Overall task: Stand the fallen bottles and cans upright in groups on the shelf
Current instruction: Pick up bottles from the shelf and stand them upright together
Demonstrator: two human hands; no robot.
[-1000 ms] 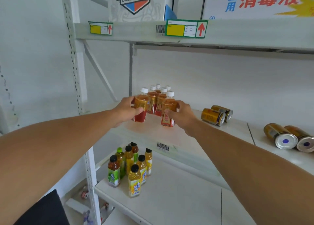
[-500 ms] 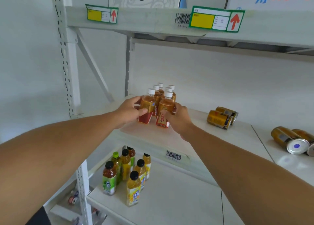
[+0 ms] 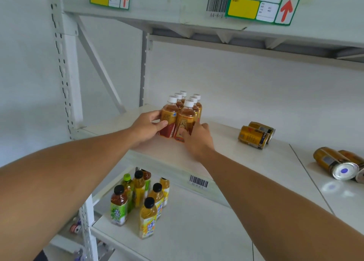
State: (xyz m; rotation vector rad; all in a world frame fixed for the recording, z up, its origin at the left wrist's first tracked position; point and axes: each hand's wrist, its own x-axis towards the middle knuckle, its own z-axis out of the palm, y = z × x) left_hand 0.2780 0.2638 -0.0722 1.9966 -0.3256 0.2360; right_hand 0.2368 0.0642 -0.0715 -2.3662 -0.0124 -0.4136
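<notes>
Six white-capped bottles (image 3: 182, 111) upright, clustered on middle shelf (image 3: 222, 148). Left hand (image 3: 146, 127) wrapped around front-left bottle (image 3: 169, 121); right hand (image 3: 197, 139), fingers (image 3: 203, 125) spread, against front-right bottle (image 3: 186, 121). Four cans (image 3: 255, 134) on their sides, well right.

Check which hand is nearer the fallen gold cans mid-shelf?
Right. The right hand sits at the bottle group, closer to the gold cans; the left hand is beyond it.
</notes>
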